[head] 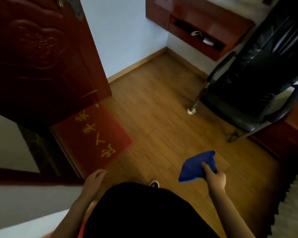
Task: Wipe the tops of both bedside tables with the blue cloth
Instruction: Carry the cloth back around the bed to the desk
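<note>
A folded blue cloth [195, 166] hangs over the wooden floor, gripped at its lower right by my right hand [213, 177]. My left hand [95, 177] hangs loose at my side near the doormat, fingers slightly curled and holding nothing. No bedside table top can be made out in the head view; a low dark red piece of furniture [286, 134] shows at the right edge behind the chair, its top mostly out of view.
An open dark red door [41, 57] stands at the left, with a red doormat [93, 140] below it. A black armchair [258, 79] fills the right. A red wall-mounted desk [196, 23] sits at the top. Wooden floor [153, 109] lies between. A patterned fabric edge [292, 194] is at the lower right.
</note>
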Demonstrator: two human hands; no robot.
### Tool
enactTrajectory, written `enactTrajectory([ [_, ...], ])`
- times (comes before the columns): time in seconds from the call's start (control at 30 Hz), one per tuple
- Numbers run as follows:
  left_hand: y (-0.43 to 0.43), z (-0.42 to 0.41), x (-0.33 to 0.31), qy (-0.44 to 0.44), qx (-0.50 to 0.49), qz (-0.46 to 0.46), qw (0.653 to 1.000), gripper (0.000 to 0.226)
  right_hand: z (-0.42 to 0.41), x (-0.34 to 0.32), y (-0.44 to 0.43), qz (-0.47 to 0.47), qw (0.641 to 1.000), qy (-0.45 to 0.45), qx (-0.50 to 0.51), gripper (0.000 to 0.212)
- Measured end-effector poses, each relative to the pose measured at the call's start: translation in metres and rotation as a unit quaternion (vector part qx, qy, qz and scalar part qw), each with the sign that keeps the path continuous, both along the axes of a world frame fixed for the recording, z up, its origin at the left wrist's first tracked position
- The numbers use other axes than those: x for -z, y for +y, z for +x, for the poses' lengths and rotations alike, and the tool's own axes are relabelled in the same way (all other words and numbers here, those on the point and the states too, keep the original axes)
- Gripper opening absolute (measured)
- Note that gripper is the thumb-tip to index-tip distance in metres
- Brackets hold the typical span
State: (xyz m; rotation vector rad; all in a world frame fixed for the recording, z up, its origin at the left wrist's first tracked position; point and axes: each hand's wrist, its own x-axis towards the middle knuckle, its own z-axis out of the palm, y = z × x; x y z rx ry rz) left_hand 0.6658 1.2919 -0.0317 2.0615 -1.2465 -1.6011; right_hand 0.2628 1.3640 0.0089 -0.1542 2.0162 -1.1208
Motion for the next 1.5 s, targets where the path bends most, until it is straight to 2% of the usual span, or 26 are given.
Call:
enactTrajectory([
  [0.23, -0.120, -0.028, 0.008, -0.009, -0.027, 0.030, 0.999, 0.024, -0.041, -0.009, -0.148, -0.032, 0.999, -0.007, -0.024, 0.022],
  [0.33, -0.187, -0.045, 0.025, -0.020, -0.013, 0.051, 0.998, 0.033, -0.061, -0.002, -0.200, -0.028, 0.999, 0.004, -0.017, 0.021],
  [0.47, -0.298, -0.104, 0.023, -0.001, 0.009, -0.004, 1.000, 0.017, -0.096, 0.004, -0.265, -0.005, 1.000, 0.013, 0.021, 0.032],
  [0.63, -0.432, -0.195, -0.006, -0.001, 0.156, -0.041, 0.987, 0.018, -0.145, -0.005, -0.321, 0.031, 0.994, 0.024, 0.105, 0.037],
  [0.73, -0.500, -0.256, -0.030, 0.008, 0.223, -0.055, 0.973, 0.019, -0.175, -0.008, -0.349, 0.039, 0.989, 0.026, 0.140, 0.030],
  [0.83, -0.552, -0.301, -0.035, 0.013, 0.281, -0.054, 0.958, 0.026, -0.204, -0.010, -0.375, 0.043, 0.984, 0.023, 0.172, 0.012],
  [0.93, -0.593, -0.335, -0.029, 0.001, 0.314, -0.042, 0.948, 0.023, -0.236, -0.004, -0.410, 0.044, 0.980, 0.017, 0.196, 0.012],
  [1.03, -0.632, -0.364, -0.012, -0.013, 0.303, -0.032, 0.952, 0.020, -0.275, 0.006, -0.456, 0.036, 0.979, 0.001, 0.200, 0.025],
  [1.17, -0.681, -0.403, -0.006, -0.009, 0.230, -0.021, 0.973, 0.019, -0.330, 0.012, -0.530, 0.016, 0.984, -0.011, 0.179, 0.030],
  [1.33, -0.741, -0.445, -0.008, -0.025, 0.192, -0.008, 0.981, 0.021, -0.382, 0.000, -0.620, -0.021, 0.988, 0.001, 0.151, 0.021],
  [1.5, -0.789, -0.500, -0.025, -0.036, 0.204, -0.061, 0.976, 0.020, -0.423, -0.016, -0.689, -0.048, 0.991, 0.010, 0.123, 0.024],
])
